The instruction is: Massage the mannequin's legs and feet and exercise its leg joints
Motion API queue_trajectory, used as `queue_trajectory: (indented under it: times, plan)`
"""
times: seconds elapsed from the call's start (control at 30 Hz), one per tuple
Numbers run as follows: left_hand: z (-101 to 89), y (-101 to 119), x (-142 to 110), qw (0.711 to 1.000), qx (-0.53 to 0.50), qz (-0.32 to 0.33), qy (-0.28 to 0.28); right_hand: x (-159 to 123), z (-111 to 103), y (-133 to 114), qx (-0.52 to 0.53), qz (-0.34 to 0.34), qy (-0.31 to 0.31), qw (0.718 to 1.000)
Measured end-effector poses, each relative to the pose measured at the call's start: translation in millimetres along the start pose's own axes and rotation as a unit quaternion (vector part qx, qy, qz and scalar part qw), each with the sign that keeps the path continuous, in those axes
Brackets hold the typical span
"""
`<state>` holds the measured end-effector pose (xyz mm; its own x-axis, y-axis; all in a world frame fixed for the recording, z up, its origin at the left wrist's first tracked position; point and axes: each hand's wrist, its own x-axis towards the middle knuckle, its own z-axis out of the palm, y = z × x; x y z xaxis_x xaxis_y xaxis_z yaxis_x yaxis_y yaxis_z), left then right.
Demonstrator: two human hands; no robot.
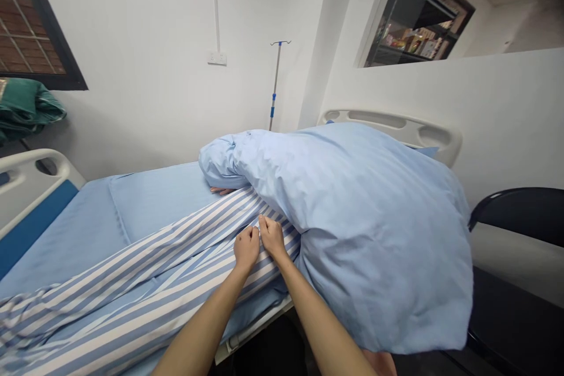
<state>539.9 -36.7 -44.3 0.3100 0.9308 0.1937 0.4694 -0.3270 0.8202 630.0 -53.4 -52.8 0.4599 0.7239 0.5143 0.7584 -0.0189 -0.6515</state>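
Blue-and-white striped trousers (176, 252) cover the legs of a person lying on the bed. My left hand (247, 248) is closed on the trousers' cloth near the top of the thighs. Right beside it, my right hand (272, 236) is closed too, its fingers pinching the same striped fabric. A puffy light-blue quilt (352, 205) lies over the upper body, its folded edge just beyond my right hand. From under the quilt's far end, part of the lying person's hand (222, 191) shows on the sheet.
The bed has a blue sheet (158, 200), a pale footboard (39, 188) at left and a headboard (396, 120) at right. An IV pole (275, 82) stands behind. A black chair (520, 217) is at right, close to the quilt's overhang. Green cloth (29, 108) hangs at far left.
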Motion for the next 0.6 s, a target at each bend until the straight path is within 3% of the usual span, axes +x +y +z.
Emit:
queue_trajectory:
  times: [0.1, 0.17, 0.23, 0.33, 0.4, 0.47, 0.53, 0.6]
  plan:
    - [-15.1, -4.2, 0.3, 0.998, -0.063, 0.017, -0.008, -0.2, -0.6, 1.1, 0.01, -0.01, -0.002, 1.0]
    - [-43.1, -20.0, -1.2, 0.996, -0.085, 0.016, -0.001, -1.2, 0.1, 3.0, 0.016, -0.012, -0.004, 1.0]
    - [-89.3, -48.9, -6.7, 0.997, -0.077, 0.004, 0.014, -1.9, 1.5, 5.8, 0.018, -0.008, -0.006, 1.0]
    - [-185.7, -106.9, -27.4, 0.998, -0.019, -0.022, 0.051, -2.1, 4.0, 9.9, 0.008, -0.003, -0.007, 1.0]
    - [-252.8, -143.1, -48.3, 0.992, 0.024, -0.064, 0.105, -2.0, 5.4, 11.7, 0.003, -0.008, -0.015, 1.0]
    - [-306.9, -169.7, -69.5, 0.985, 0.049, -0.095, 0.137, -2.1, 6.1, 12.2, -0.006, -0.012, -0.016, 1.0]
    - [-339.5, -185.5, -86.0, 0.981, 0.052, -0.108, 0.15, -2.4, 6.1, 11.5, -0.019, -0.012, -0.012, 1.0]
    - [-350.1, -193.9, -95.8, 0.983, 0.046, -0.105, 0.146, -2.6, 5.6, 10.4, -0.033, -0.005, -0.012, 0.999]
